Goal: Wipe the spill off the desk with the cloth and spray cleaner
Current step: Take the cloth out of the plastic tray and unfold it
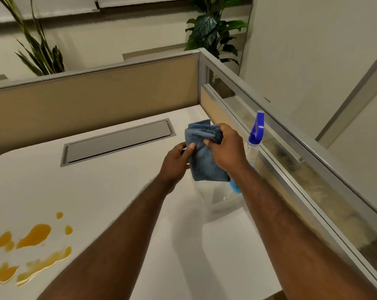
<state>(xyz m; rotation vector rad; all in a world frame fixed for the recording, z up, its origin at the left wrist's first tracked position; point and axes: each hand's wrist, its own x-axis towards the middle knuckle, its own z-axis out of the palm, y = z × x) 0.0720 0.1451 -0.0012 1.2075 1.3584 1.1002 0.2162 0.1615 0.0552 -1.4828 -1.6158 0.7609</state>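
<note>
Head view shows us both hands raised over the far right part of the desk, sharing one folded blue cloth; our right hand is closed over its upper right edge, fingers wrapped around the fold, and our left hand pinches its left side between thumb and fingertips; the cloth hangs clear of the surface. The spray bottle stands upright just behind our right wrist, close against the glass partition; whether the wrist touches it we cannot tell. The orange spill lies in several puddles and drops at the near left of the desk, well apart from the cloth and not yet wiped.

What could go wrong, as we judge it: drawing the right arm back or across toward the spill could clip the bottle, since it sits so near the wrist, and tip it against the partition or onto the desk; letting go with one hand before the other has a firm hold could let the cloth unfold or drop; a wipe made with a loosely bunched cloth, or without spray first, may drag the puddles outward and smear them toward the desk edge; and the grey cable hatch lies behind the spill, so a push away from us could carry liquid into its slot.
</note>
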